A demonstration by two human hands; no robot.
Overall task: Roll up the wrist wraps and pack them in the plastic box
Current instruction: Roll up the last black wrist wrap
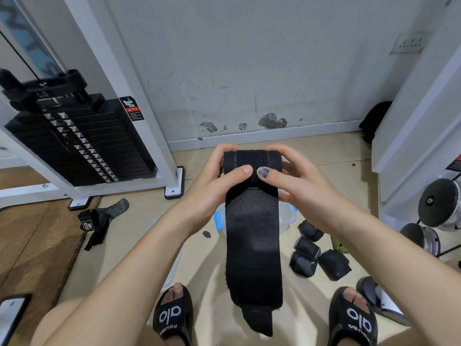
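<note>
A black wrist wrap [253, 236] hangs in front of me, its top end wound into a roll between both hands. My left hand [219, 181] grips the roll's left side with the thumb pressed on the front. My right hand [291, 178] grips the right side, thumb also on the front. The loose tail drops down to between my feet. A clear plastic box [287, 218] with blue clips sits on the floor behind the wrap, mostly hidden. Several rolled black wraps [318, 253] lie on the floor to the right.
A weight stack machine [82, 143] stands at the left with a white frame foot [174, 188]. An unrolled strap [97, 226] lies on the floor beside a brown mat [30, 245]. Dumbbells [439, 208] sit at the right. My sandalled feet [172, 318] are below.
</note>
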